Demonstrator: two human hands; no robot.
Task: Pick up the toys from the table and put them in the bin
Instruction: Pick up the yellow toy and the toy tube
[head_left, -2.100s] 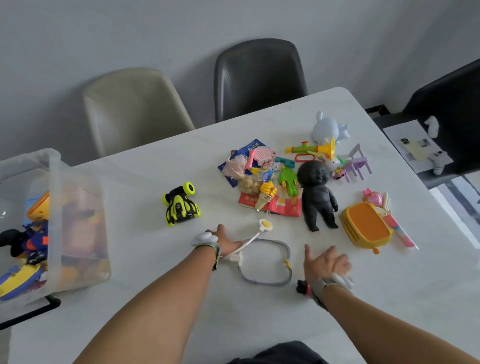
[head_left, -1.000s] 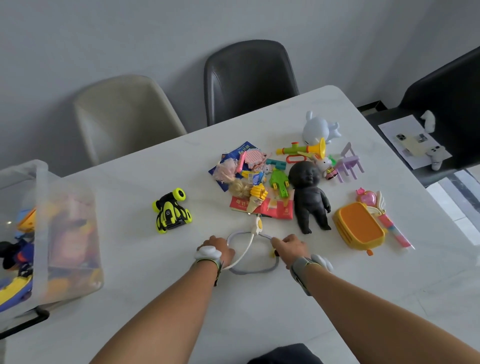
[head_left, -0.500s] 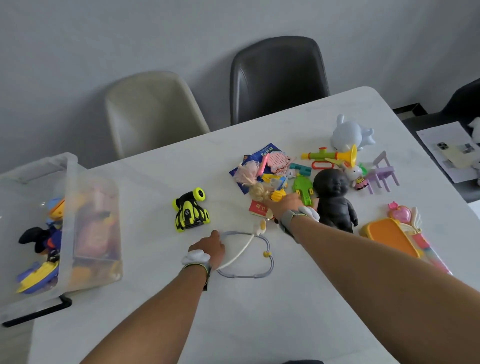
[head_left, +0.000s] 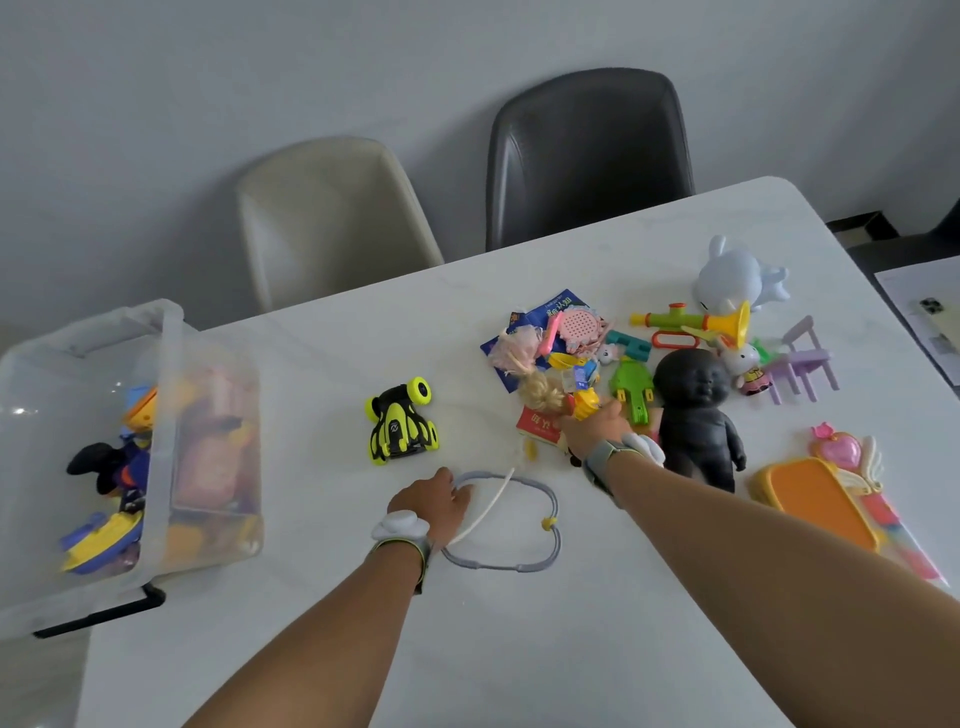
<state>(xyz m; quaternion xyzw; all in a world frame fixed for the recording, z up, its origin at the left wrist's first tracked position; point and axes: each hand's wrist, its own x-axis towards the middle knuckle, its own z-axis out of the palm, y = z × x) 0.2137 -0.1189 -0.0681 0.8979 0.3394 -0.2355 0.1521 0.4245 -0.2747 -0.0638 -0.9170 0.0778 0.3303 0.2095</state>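
My left hand (head_left: 431, 501) grips the near left part of a grey toy stethoscope (head_left: 553, 519) lying on the white table (head_left: 519, 649). My right hand (head_left: 597, 423) reaches into a pile of small toys (head_left: 566, 358), resting over a red packet (head_left: 537, 423) beside a green toy (head_left: 631, 387); its fingers are hidden. A black baby doll (head_left: 696, 415) lies just right of that wrist. A yellow-and-black toy car (head_left: 400, 426) stands alone left of the pile. The clear plastic bin (head_left: 171, 364) sits at the table's left end with several toys inside.
An orange case (head_left: 815, 499) and pink wand (head_left: 852, 457) lie under my right forearm. A white rabbit (head_left: 732, 275), toy trumpet (head_left: 696, 322) and purple toy chair (head_left: 805, 364) sit at the far right. A beige chair (head_left: 332, 218) and a black chair (head_left: 587, 156) stand behind the table.
My right hand left the stethoscope and moved forward into the toy pile. My left hand closed on the stethoscope tube and has stayed there. The camera has panned left.
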